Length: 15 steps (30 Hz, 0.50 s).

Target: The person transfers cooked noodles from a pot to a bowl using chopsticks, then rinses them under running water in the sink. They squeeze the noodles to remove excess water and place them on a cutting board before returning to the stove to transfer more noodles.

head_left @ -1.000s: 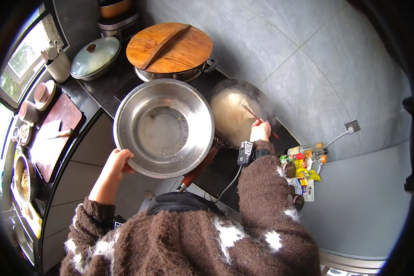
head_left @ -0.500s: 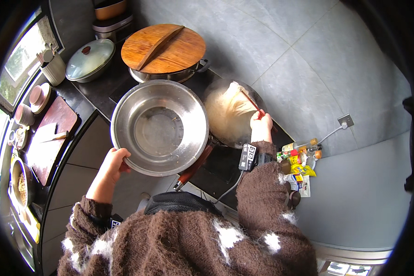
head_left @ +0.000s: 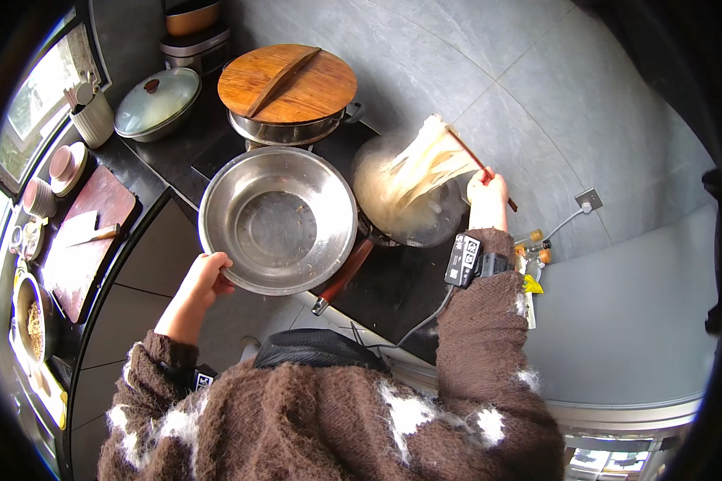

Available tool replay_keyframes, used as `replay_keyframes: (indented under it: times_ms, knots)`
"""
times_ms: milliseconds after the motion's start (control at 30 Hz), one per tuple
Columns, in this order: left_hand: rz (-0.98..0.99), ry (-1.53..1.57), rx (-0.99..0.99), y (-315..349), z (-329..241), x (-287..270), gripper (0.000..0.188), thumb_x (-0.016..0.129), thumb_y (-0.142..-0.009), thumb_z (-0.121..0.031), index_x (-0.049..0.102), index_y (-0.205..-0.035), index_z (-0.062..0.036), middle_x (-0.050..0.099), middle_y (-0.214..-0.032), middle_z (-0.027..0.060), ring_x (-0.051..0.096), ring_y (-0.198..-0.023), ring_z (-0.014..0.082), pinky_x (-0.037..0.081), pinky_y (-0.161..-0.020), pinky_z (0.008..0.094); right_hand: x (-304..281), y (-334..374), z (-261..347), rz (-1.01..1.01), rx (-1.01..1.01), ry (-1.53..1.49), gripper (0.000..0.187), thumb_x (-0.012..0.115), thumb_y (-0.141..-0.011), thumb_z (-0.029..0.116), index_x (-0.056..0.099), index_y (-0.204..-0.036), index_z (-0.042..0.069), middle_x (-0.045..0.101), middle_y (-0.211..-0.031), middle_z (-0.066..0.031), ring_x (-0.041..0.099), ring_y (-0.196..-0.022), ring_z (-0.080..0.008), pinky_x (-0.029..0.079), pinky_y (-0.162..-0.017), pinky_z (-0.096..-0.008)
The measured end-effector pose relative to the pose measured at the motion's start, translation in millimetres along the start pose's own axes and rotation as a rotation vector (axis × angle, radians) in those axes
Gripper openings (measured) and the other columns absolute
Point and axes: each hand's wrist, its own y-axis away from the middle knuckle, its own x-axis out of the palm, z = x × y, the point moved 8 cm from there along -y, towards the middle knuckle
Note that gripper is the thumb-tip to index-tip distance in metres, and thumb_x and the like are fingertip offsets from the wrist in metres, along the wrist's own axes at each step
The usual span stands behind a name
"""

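The left hand grips the rim of a round silver metal basin; the right hand is closed on reddish-brown chopsticks, with pale noodles hanging over a dark round wok

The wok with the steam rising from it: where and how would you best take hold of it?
Probably by the outer end of the wooden handle, coming from the person's side. The long handle juts from the wok toward the person and leftward, clear of the steamy bowl. The metal basin is held close by the handle's inner part, so the outer end looks easier to grasp.
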Motion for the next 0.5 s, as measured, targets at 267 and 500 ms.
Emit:
replay_keyframes:
  times_ms: [267, 500]
  knots:
    - [0.001, 0.021, -0.027, -11, 7, -2, 0.015, 0.053, -0.075, -0.014, 0.057, -0.075, 0.0003, 0.056, -0.062, 0.0085, 0.054, -0.047, 0.0188, 0.049, -0.046, 0.0307, 52, 11, 46, 0.062, -0.004, -0.162, 0.017, 0.041, -0.093, 0.012, 0.052, -0.088, 0.001, 0.058, -0.080, -0.0053, 0.055, -0.065, -0.0149, 0.051, -0.058, -0.0249]
    - [0.007, -0.024, -0.050, -12, 8, 7, 0.017, 0.053, -0.076, -0.014, 0.058, -0.081, 0.0009, 0.058, -0.065, 0.0094, 0.056, -0.050, 0.0197, 0.050, -0.048, 0.0312, 108, 102, 106, 0.193, -0.098, 0.011, 0.013, 0.038, -0.088, 0.003, 0.050, -0.090, 0.001, 0.051, -0.075, -0.0092, 0.049, -0.057, -0.0169, 0.044, -0.047, -0.0260]
